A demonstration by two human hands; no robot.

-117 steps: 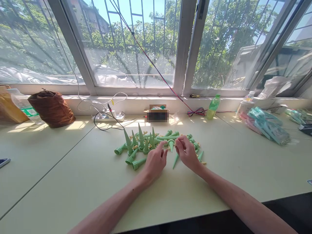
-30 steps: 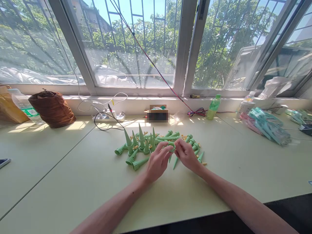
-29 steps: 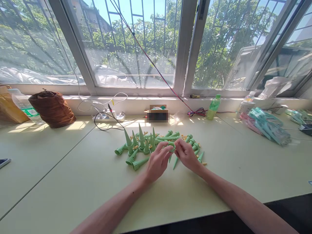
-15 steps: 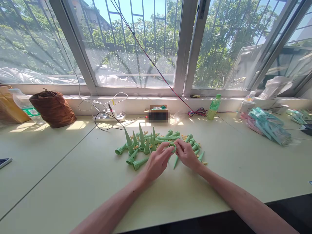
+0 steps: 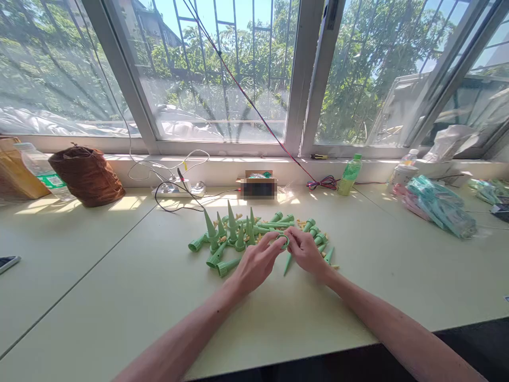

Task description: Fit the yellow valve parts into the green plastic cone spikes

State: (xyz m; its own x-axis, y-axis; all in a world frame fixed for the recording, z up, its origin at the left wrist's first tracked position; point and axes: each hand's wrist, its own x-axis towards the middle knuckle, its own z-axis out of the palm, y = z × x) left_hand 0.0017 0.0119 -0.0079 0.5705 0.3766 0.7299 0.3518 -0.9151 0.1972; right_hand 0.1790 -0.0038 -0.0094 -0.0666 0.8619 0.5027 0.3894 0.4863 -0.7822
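Observation:
Between both hands is a green plastic watering spike [image 5: 283, 243], its round ridged opening turned up toward me. My left hand [image 5: 257, 260] is closed on its left side, thumb and fingers at the rim. From the right, my right hand [image 5: 305, 250] pinches the same rim with bent fingers. Part of the spike is hidden behind the hands. A green pointed tip [image 5: 287, 264] shows below them; whether it belongs to the held piece I cannot tell. More green spikes [image 5: 231, 225] stand upright or lie about, left of and behind my hands, with small yellowish pieces [image 5: 335, 267] among them.
Along the window sill side stand a brown cloth bag [image 5: 85, 178], a power strip [image 5: 178, 188] with cables, a small cardboard box [image 5: 258, 175] and a green bottle [image 5: 350, 175]. Plastic bags [image 5: 437, 204] lie at right. A phone [image 5: 8, 263] rests at the left edge.
The hands stay in nearly the same place around the spike. Its opening has shifted very slightly to the right and tilted a little.

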